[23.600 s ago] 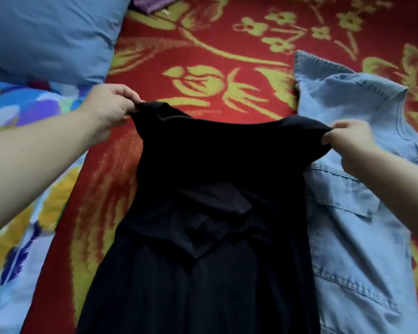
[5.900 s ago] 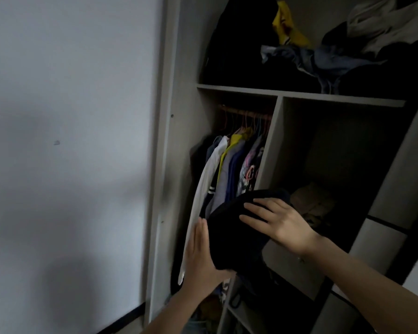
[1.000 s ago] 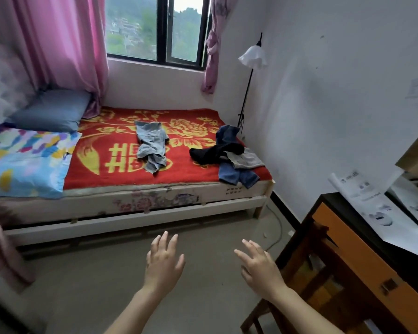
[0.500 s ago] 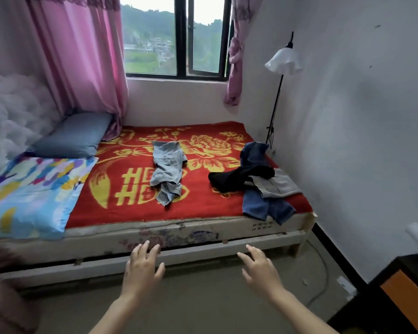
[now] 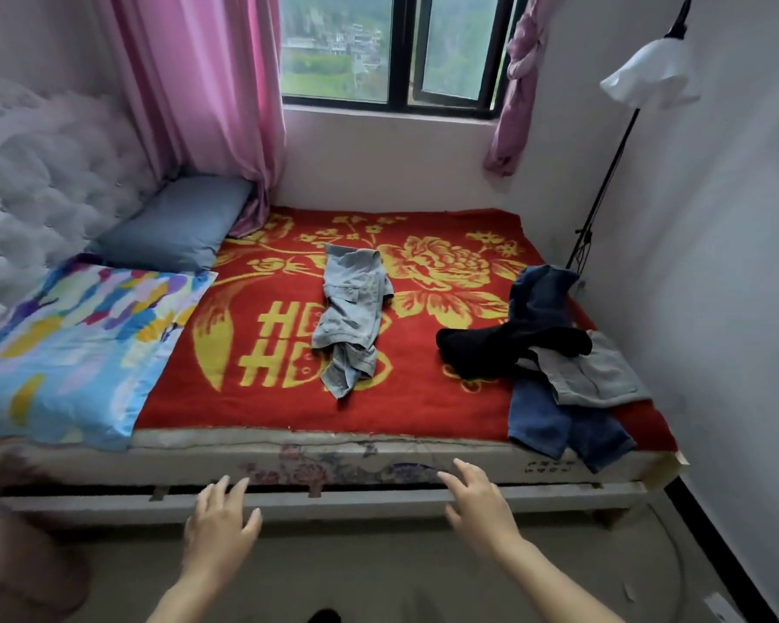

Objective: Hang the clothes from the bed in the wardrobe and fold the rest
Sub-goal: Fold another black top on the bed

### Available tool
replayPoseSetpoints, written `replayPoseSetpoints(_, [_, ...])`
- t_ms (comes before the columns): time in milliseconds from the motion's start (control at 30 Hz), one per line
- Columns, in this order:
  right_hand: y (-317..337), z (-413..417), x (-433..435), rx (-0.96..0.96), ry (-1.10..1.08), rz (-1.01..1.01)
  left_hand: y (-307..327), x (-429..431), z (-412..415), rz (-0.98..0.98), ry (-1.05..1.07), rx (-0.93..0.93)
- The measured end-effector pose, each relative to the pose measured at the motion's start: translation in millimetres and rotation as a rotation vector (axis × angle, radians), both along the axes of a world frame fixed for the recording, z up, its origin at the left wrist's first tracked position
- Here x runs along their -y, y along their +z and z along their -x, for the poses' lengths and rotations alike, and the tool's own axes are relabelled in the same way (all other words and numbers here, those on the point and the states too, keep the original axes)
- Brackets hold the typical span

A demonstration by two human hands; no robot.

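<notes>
A light denim shirt (image 5: pixel 351 313) lies crumpled in the middle of the bed (image 5: pixel 262 397) with its red and yellow blanket. At the right end sits a pile: a black garment (image 5: pixel 491 348), a grey garment (image 5: pixel 590 375) and dark blue jeans (image 5: pixel 558 424) that hang over the bed's front edge. My left hand (image 5: pixel 222 528) and my right hand (image 5: pixel 480 503) are both empty with fingers spread, held out in front of the bed frame, below the mattress edge. The wardrobe is out of view.
A blue pillow (image 5: pixel 176 222) and a colourful pillow (image 5: pixel 64 344) lie at the bed's left end by a tufted headboard (image 5: pixel 32 173). A floor lamp (image 5: pixel 644 78) stands in the right corner. Pink curtains (image 5: pixel 199 83) flank the window. Bare floor lies between me and the bed.
I have come closer to the bed; it fills more of the view and the desk at the right has dropped out. Both hands stay empty and spread.
</notes>
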State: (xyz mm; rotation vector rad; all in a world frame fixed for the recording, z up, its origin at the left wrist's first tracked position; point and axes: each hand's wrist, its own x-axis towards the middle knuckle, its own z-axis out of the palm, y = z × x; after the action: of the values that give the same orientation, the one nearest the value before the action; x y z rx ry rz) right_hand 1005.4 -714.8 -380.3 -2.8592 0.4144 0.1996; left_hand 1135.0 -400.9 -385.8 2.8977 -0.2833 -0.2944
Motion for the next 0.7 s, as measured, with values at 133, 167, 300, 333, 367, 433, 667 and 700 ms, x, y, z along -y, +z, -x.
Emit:
replayPoseSetpoints(133, [6,-62,35,-0.019,-0.051,0.015,-9,26,-94,0.118,0.028,-0.069])
replayPoseSetpoints(167, [10,-71,43,-0.036,-0.067,0.027,-9,34,-109,0.123,0.020,-0.093])
replayPoseSetpoints(300, [21,-121,81,-0.024,-0.226,0.036,-1,86,-186,0.107,-0.088,-0.046])
replayPoseSetpoints(333, [21,-128,85,-0.033,-0.251,0.039,0,97,-198,0.113,-0.103,-0.039])
replayPoseSetpoints(367, [22,-133,88,-0.039,-0.270,0.038,4,108,-209,0.128,-0.114,-0.044])
replayPoseSetpoints(433, [14,-141,97,-0.078,-0.317,0.020,-3,128,-229,0.123,-0.150,-0.059])
replayPoseSetpoints(667, [-9,-166,152,-0.150,-0.430,-0.021,-27,187,-250,0.048,-0.263,-0.140])
replayPoseSetpoints(700, [-14,-175,165,-0.151,-0.433,-0.027,-31,197,-255,0.042,-0.262,-0.145])
